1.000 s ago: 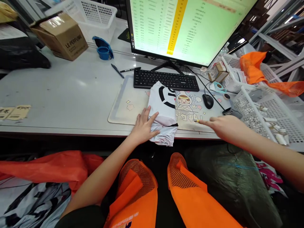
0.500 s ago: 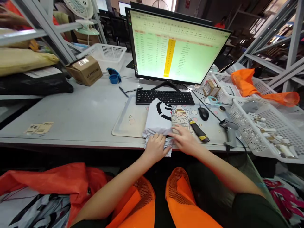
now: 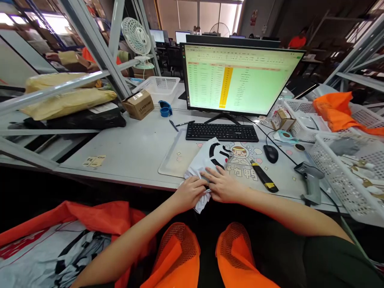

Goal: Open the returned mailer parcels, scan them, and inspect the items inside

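We seem busy wrapping or unwrapping the white parcel. Our left hand clasps it; whether our right hand does, we cannot tell. Next probably needs steady pressure.

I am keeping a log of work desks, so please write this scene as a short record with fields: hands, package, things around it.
Left hand: on crumpled near end of white package
Right hand: fingers spread on package, beside left hand
Package position: partly on mat, near end past desk edge
Right of package: cutter, mouse, scanner
Behind: keyboard, lit monitor
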A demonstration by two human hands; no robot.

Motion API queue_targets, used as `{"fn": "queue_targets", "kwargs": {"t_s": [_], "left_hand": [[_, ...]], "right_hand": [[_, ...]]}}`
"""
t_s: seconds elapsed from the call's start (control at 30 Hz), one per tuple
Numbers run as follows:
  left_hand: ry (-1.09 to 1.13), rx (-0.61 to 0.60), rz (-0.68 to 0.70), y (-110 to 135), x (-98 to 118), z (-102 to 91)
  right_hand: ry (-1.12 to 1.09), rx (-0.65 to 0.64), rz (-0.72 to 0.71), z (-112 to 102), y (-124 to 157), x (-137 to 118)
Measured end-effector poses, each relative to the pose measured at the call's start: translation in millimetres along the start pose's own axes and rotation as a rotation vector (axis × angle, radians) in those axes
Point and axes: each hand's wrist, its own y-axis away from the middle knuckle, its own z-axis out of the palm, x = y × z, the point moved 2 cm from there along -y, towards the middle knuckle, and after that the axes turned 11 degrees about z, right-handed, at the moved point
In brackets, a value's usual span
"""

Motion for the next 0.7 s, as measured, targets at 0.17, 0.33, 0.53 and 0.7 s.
{"fn": "queue_targets", "kwargs": {"t_s": [0.17,0.33,0.53,0.7], "left_hand": [[0.220,-0.017,-0.056,6,10,-12.7],[0.225,-0.202,-0.138,2,18,-19.4],[-0.026,-0.217,0.063,23,33,-47.5],[-0.178,-0.109,0.216,45,38,-76.0]], "right_hand": [[-0.107,-0.039,-0.091,-5,-2,6],[-0.153,0.035,-0.106,-14,5,8],[-0.126,0.121,-0.160,-30,36,13],[-0.199,0.197,-0.084,-52,54,13]]}}
